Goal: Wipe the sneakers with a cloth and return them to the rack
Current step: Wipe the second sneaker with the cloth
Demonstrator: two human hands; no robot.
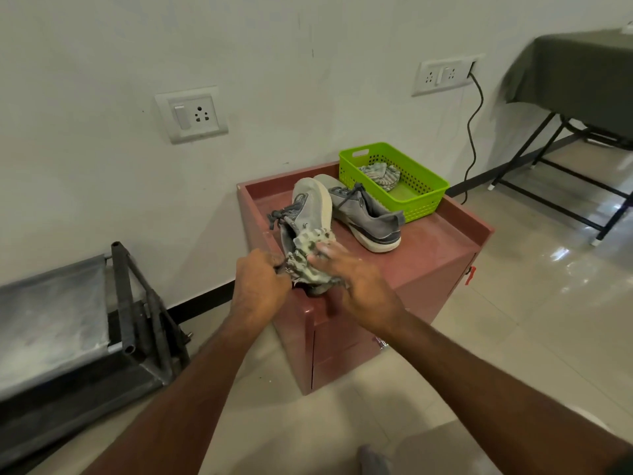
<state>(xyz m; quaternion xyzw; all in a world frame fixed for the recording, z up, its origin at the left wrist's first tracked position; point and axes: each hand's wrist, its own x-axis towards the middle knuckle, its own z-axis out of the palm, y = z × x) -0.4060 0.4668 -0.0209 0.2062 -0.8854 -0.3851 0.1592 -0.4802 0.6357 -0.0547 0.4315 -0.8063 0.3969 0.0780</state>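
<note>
A grey sneaker (pixel 310 214) is held tilted on its side over the reddish cabinet (pixel 442 265) and wiped with a cloth (pixel 310 260)

A striped rag (pixel 380 173) is contained in the green perforated basket (pixel 424 197) at the cabinet's back corner; the second sneaker (pixel 368 217), grey with a white sole, is set upright just beside it. The held sneaker's heel end is gripped by the curled left hand (pixel 258 279), laces hanging loose, while the pale, blotched cloth is pressed against it under the straight fingers of the right hand (pixel 352 272). A dark metal rack (pixel 68 323) is seen at the left
</note>
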